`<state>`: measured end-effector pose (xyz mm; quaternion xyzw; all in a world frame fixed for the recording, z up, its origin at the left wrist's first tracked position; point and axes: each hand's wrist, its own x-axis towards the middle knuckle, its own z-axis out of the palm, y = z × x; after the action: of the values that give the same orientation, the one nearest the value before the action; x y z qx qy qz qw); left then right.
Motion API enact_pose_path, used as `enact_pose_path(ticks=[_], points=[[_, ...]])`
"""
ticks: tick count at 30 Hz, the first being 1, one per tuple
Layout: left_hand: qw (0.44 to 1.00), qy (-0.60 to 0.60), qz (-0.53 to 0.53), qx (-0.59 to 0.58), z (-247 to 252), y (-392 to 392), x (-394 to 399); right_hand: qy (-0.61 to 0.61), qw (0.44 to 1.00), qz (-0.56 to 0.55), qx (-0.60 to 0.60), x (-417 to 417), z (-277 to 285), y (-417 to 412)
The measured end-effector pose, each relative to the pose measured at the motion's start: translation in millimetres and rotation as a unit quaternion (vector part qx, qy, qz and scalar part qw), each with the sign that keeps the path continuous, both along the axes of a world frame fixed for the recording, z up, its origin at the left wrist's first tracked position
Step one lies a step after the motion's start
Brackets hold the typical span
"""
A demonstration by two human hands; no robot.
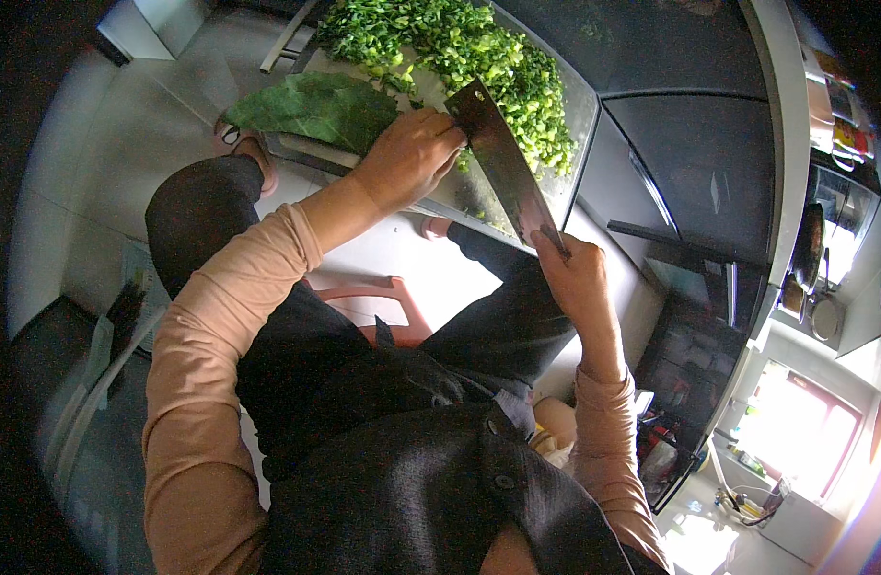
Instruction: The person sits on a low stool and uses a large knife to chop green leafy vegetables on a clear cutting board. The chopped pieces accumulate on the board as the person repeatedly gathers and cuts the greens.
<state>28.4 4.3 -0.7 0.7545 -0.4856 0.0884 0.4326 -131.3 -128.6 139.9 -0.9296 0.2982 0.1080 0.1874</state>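
In my right hand [576, 284] is the handle of a broad cleaver [499, 154], its blade slanting up and left across the board. My left hand [415, 154] rests with curled fingers on a large green leaf [318, 108], gripping its right end close to the blade. The leaf's left part juts past the board's edge. Beyond the blade lies a thick heap of chopped green leaves [537, 93] on the pale cutting board [577, 183]. Where the cleaver's edge meets the leaf is hidden by my fingers.
Below the board, between my knees, is a pink plastic stool [404, 316]. Dark cabinet fronts [699, 165] stand close on the right. A broom [120, 338] leans at the left. A bright window [800, 424] and kitchen counter lie at the lower right.
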Motion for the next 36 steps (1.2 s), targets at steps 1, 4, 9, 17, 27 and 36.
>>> enact_pose_path(ticks=[1,4,9,17,27,36], points=[[1.000,-0.001,0.000,0.000,0,0,0,0.007,1.000,-0.002,-0.003,-1,1,0],[0.999,-0.017,0.009,-0.038,0,-1,1,0.024,1.000,-0.001,-0.010,-1,5,1],[1.000,-0.007,-0.004,0.012,-1,1,1,0.048,0.999,0.011,0.010,8,9,3],[0.998,-0.054,0.012,-0.037,-1,-2,-2,-0.077,0.993,0.094,-0.007,75,-35,9],[0.997,-0.047,0.015,-0.059,-9,-1,-1,-0.038,0.998,0.051,0.006,60,-27,6],[0.999,-0.020,0.016,-0.032,-4,-2,-1,-0.061,0.998,0.011,0.006,23,-20,-7]])
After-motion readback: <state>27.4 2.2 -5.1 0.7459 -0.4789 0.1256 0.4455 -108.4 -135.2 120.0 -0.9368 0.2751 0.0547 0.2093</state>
